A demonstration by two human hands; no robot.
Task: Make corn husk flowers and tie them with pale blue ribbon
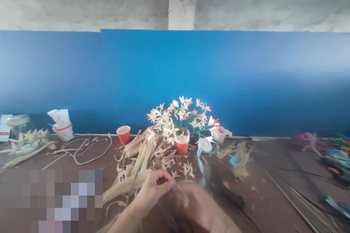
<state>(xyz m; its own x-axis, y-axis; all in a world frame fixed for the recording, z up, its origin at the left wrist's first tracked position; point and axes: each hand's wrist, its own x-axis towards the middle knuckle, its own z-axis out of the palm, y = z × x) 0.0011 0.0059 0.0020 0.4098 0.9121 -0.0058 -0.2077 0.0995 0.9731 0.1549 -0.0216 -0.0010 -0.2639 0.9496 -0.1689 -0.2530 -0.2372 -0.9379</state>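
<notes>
My left hand (154, 187) is closed in a pinch, thumb against fingertips, around something small with a pale bluish glint. Against it, my right hand (195, 196) is blurred by motion, its fingers drawn together at the same spot; what they grip is hidden. A light blue ribbon (201, 160) trails from a roll (207, 146) down towards the hands. Beneath the right hand a small pale flower (186, 201) shows, smeared. Just beyond the fingers lie cream flowers (187, 170) that look made of dried husk. A dark tool like a glue gun (222, 187) lies right of my right hand.
Dried husks (144, 153) are heaped left of centre. Behind my hands, a red paper cup (182, 148) holds a bunch of cream flowers (177, 116) on green stems. Another red cup (124, 135), a white cable (82, 149) and thin sticks (292, 198) lie around. A blue partition (175, 65) closes the back.
</notes>
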